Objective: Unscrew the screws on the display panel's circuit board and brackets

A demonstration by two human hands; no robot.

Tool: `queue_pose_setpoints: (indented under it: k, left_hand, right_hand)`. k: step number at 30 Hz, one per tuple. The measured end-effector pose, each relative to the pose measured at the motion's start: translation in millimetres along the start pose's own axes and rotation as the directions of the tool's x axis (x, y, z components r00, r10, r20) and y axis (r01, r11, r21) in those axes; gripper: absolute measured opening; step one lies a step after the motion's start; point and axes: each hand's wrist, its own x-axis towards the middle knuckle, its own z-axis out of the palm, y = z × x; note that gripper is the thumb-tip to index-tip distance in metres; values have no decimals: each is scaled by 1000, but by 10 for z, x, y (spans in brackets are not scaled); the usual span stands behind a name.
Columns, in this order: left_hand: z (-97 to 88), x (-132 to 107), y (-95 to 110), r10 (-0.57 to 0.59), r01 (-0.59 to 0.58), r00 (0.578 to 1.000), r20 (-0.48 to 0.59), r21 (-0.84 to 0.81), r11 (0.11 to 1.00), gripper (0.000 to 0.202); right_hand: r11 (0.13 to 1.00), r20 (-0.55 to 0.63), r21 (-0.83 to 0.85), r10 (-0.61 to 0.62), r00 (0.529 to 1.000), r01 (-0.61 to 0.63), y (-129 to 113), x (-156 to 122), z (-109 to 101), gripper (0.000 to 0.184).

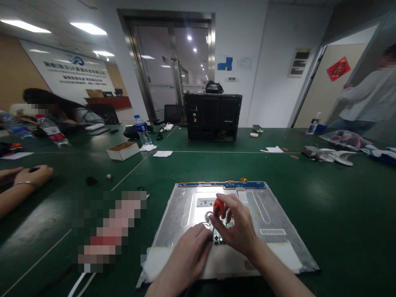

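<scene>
An LCD panel [173,222] lies on the green table with its metal back facing up and a blue circuit strip [216,185] along its far edge. My right hand [238,225] grips a screwdriver [218,207] by its orange and black handle, the shaft pointing down. Its tip meets the area of a small green circuit board [219,238] at the panel's middle; the exact contact is hidden by my fingers. Close beside the tip, my left hand [194,247] rests with its fingers pressed together. Whatever those fingertips pinch is hidden.
A black monitor housing [213,117] stands upright beyond the panel. Left are a small open box [123,151], water bottles [142,130] and another person's hands [34,177]. A blurred-out object with white cables [77,284] lies nearby. Tools and plastic bags [346,140] lie right.
</scene>
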Motion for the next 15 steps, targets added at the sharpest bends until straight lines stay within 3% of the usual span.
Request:
queue_pose_setpoints:
  k: [15]
  left_hand:
    - [24, -22, -37, 11, -11, 1000, -8, 1, 1000, 18]
  right_hand:
    - [1000, -11, -11, 19, 1000, -19, -12, -20, 11, 53]
